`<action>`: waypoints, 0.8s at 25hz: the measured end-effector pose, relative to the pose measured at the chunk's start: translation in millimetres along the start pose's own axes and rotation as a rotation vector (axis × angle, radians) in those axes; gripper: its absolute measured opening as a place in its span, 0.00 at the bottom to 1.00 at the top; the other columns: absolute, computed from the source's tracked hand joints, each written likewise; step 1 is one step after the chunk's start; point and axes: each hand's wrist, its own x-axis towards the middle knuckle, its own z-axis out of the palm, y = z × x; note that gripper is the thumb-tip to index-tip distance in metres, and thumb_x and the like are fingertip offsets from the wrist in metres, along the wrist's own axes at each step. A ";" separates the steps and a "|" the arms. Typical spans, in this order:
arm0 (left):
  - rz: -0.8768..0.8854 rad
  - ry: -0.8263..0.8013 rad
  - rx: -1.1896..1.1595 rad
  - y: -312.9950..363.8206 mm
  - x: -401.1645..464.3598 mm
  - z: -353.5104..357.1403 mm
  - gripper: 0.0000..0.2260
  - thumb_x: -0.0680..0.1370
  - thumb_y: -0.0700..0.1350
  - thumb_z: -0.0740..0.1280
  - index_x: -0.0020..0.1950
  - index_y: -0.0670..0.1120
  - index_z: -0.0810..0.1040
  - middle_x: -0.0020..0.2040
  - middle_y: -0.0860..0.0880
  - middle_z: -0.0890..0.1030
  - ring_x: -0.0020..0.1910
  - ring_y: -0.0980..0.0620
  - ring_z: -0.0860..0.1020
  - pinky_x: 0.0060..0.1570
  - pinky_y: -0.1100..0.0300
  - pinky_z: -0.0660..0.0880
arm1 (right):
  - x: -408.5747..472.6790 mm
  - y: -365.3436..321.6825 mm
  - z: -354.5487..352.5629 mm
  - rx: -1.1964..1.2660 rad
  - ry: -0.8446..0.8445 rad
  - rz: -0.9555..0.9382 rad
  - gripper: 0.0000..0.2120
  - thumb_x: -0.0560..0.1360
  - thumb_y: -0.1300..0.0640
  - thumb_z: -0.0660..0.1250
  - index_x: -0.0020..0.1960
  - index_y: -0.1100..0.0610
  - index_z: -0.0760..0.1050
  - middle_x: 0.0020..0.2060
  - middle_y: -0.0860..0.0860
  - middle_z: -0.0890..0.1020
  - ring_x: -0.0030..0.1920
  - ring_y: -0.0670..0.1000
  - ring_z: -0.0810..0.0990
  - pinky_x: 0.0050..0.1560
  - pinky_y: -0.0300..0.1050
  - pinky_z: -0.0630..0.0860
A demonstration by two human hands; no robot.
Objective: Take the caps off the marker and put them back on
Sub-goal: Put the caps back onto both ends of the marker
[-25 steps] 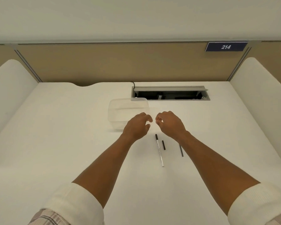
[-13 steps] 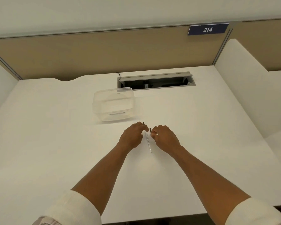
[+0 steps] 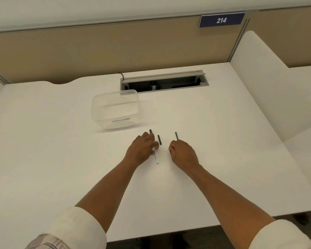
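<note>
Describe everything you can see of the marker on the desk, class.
The marker is a thin pen with a white barrel and a dark far end. It lies flat on the white desk, pointing away from the person and leaning slightly left. The left hand covers its middle, fingers on the barrel. The near end looks pale and uncapped. A short dark cap lies just right of it.

Both our forearms reach forward from rolled white cuffs, bare from elbow to wrist, and converge toward the middle. Our left hand (image 3: 142,150) lies palm down, knuckles up, fingers (image 3: 152,139) extended forward and slightly curled, thumb tucked at the inner side. Our right hand (image 3: 184,152) is also palm down, its fingers curled under into a loose fist, thumb toward the left hand. The two hands sit near each other at the same level, with a gap between them, not touching.
</note>
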 end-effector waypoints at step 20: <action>-0.183 0.097 -0.197 -27.5 -16.7 -11.0 0.03 0.80 0.48 0.63 0.52 0.50 0.70 0.45 0.52 0.78 0.41 0.45 0.76 0.39 0.53 0.72 | 23.4 30.2 -16.8 0.084 0.016 0.277 0.06 0.75 0.52 0.66 0.43 0.54 0.71 0.42 0.50 0.78 0.43 0.53 0.75 0.41 0.45 0.67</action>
